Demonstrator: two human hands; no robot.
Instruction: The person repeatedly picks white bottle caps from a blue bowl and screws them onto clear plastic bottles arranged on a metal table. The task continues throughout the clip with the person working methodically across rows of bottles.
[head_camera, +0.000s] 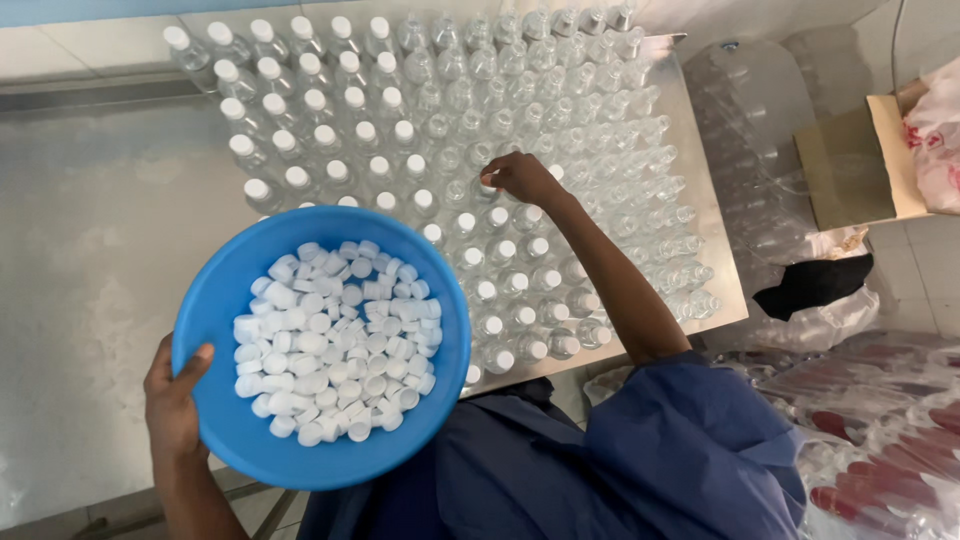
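Round blue plastic bowl (230, 420), smooth and glossy, heaped with small white ribbed caps (335, 340), at 7 o'clock. Clear plastic bottles (560, 120) in tight rows on a shiny metal desk (715, 260); capped ones at 11 and 6 o'clock, open-necked ones toward 1 o'clock. Pale tiled floor around; brown cardboard box (850, 165) at 3 o'clock, wrapped red-capped bottles (880, 440) at 4 o'clock. Left hand (175, 405) cupped under the bowl's rim, fingers holding it, thumb over the edge. Right hand (520, 178) stretched out at 12 o'clock, fingers pinched narrow over a bottle neck; held cap impossible to tell.
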